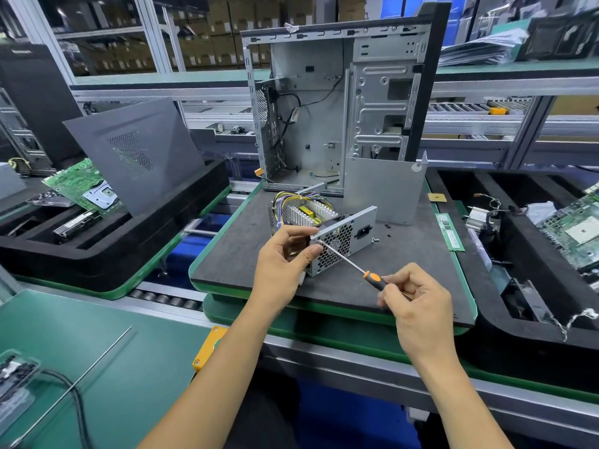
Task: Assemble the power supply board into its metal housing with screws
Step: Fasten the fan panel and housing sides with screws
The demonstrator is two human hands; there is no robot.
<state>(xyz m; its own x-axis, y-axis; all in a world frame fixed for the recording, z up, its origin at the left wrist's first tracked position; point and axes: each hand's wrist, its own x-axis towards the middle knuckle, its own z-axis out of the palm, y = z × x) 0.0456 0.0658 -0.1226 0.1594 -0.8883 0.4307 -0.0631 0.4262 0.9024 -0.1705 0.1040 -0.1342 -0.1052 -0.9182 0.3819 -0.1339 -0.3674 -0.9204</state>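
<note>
Steadying the metal housing (337, 236) of the power supply with my left hand (285, 257), I am gripping its near-left corner, thumb pressing on the perforated front face and fingers curling over the top edge. The housing is sitting on the dark grey work pad (405, 270) in the middle of the bench. The power supply board (311, 211) is lying inside it, its pale finned heat sinks and yellow parts showing through the open top, and a bundle of yellow and purple wires (285, 197) is arching out at the back.

I am pinching the screwdriver (372, 276) in my right hand (418, 306), fingers closing around its black and orange handle. Its thin shaft is running up and left, and the tip is meeting the upper left corner of the perforated face, just beside my left thumb. Whether a screw is sitting under the tip I cannot tell.

A loose screw (376, 239) is lying on the pad just right of the housing, and a few small dark screws (387, 226) are lying a little farther back. A bent sheet-metal cover (384, 189) is standing upright behind the housing, and an open computer chassis (337, 102) is rising behind that. A green memory module (449, 231) is resting along the pad's right edge.
</note>
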